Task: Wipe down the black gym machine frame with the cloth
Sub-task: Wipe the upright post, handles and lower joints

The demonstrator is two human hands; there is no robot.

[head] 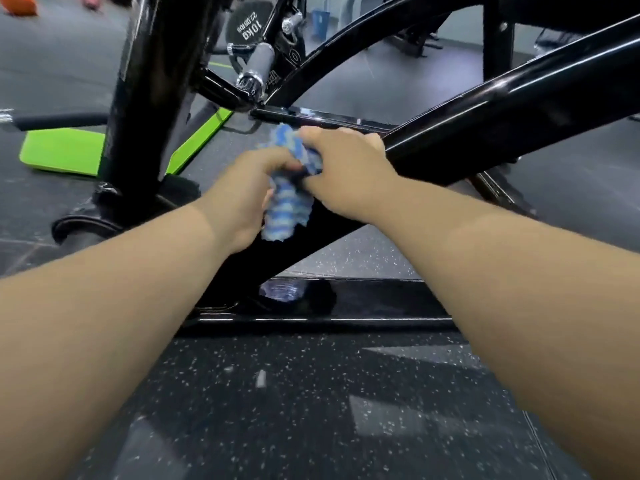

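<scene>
head view shows the left hand (242, 188) and right hand (343, 168) both curled tight around the bunched blue cloth (289, 188), held against the slanted black frame (485, 119).

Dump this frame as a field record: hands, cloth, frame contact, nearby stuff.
left hand: grips the lower part of the striped blue cloth
right hand: grips the cloth's upper end, resting on the diagonal frame beam
cloth state: bunched between both hands, against the beam, tail hanging free
base bar: glossy, below the hands, mirrors the cloth
nearby: 10kg weight plate and chrome peg above; green panel at left; speckled rubber floor
</scene>
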